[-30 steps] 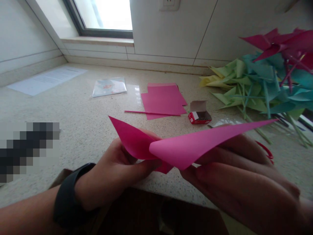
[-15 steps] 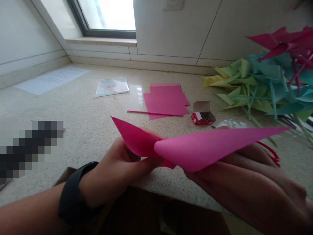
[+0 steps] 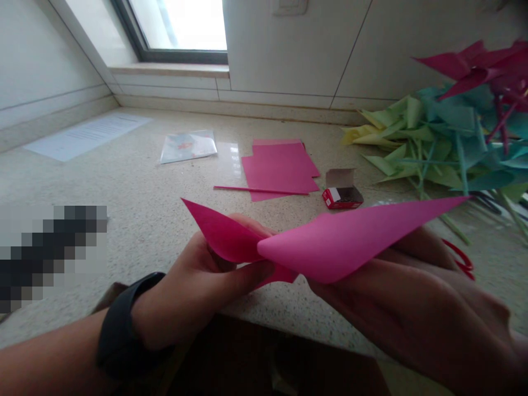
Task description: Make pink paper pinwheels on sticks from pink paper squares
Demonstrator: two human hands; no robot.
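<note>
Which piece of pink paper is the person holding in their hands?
The curled piece, held between the left hand and right hand. The other pink sheets lie flat on the counter, and the pink pinwheels are at far right.

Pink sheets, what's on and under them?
A pink stick lies across the sheets near their front edge, its left end jutting out. Anything beneath them is covered.

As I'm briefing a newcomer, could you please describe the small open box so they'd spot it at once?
On the speckled countertop, look beyond the curled pink paper held in front. Between the flat pink sheets and the paper pinwheels sits the small box; its red outside and raised lid set it apart from both.
</note>
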